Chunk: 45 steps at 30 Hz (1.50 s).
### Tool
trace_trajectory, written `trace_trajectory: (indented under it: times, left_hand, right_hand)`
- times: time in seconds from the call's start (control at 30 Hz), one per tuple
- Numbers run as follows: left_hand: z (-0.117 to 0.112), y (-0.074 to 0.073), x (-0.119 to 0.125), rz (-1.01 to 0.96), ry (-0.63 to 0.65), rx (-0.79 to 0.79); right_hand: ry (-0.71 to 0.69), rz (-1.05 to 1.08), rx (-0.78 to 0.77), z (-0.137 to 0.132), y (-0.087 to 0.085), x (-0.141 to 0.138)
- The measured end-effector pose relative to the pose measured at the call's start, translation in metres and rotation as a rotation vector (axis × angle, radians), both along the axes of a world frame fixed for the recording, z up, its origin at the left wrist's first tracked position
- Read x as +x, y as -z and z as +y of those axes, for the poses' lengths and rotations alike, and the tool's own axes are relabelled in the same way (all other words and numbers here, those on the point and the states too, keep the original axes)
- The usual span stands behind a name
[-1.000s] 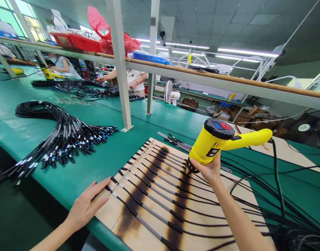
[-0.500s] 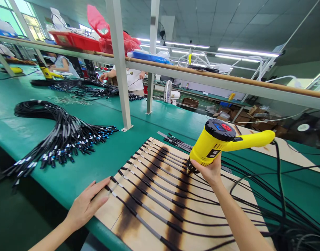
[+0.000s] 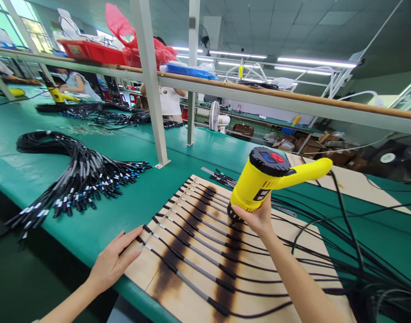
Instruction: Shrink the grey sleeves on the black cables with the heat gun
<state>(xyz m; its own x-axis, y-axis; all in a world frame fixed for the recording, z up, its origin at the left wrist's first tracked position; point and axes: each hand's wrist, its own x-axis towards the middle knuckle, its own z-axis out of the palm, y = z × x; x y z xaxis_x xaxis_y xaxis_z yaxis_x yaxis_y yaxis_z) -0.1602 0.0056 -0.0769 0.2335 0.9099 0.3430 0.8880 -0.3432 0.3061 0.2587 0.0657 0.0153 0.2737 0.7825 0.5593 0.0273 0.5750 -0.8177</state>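
My right hand (image 3: 255,217) grips a yellow heat gun (image 3: 250,186) by its barrel, nozzle down, close above the cables (image 3: 205,233). These black cables with grey sleeves lie in a row across a wooden board (image 3: 146,273). Two dark scorched bands cross the board beneath them. At the board's left edge rests my left hand (image 3: 113,262), its fingers stretched out beside the nearest cable ends. It holds nothing that I can see. The heat gun hides the spot right under its nozzle.
A thick bundle of black cables (image 3: 74,170) lies on the green table (image 3: 131,206) to the left. A metal post (image 3: 153,98) carries a shelf (image 3: 259,92) over the table. More cables (image 3: 369,287) trail off at the right. Behind the table stands a person (image 3: 170,103).
My right hand has brought the heat gun a little left and towards me over the cables. My left hand stays at the board's edge.
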Motion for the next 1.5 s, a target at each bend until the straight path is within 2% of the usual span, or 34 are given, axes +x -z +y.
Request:
trace_trajectory:
  times: [0.07, 0.13, 0.33, 0.7, 1.0, 1.27, 1.4, 1.5]
  left_hand:
    - [-0.001, -0.003, 0.002, -0.005, 0.01, -0.014]
    - [-0.001, -0.007, 0.005, -0.008, 0.012, -0.016]
    - [-0.001, -0.016, 0.01, 0.004, 0.028, -0.01]
    - [-0.001, -0.016, 0.011, 0.0, 0.017, -0.012]
    - [0.001, -0.01, 0.003, 0.012, 0.034, -0.051]
    - [-0.002, -0.02, 0.014, 0.0, 0.006, -0.016]
    - [-0.002, -0.019, 0.013, 0.013, 0.002, 0.001]
    - [-0.002, -0.017, 0.012, 0.006, -0.001, -0.02]
  right_hand:
    - [-0.06, -0.021, -0.001, -0.004, -0.001, -0.007]
    - [-0.05, -0.044, -0.027, -0.009, 0.001, -0.005]
    - [-0.013, 0.03, -0.096, -0.015, 0.01, 0.019]
    - [0.052, 0.032, -0.054, -0.017, 0.004, 0.025]
    - [0.027, -0.004, -0.041, -0.02, 0.005, 0.024]
    - [0.044, -0.003, -0.053, -0.022, 0.004, 0.024]
    - [0.092, -0.04, -0.045, -0.021, 0.002, 0.026]
    - [0.07, -0.032, -0.044, -0.022, 0.003, 0.021]
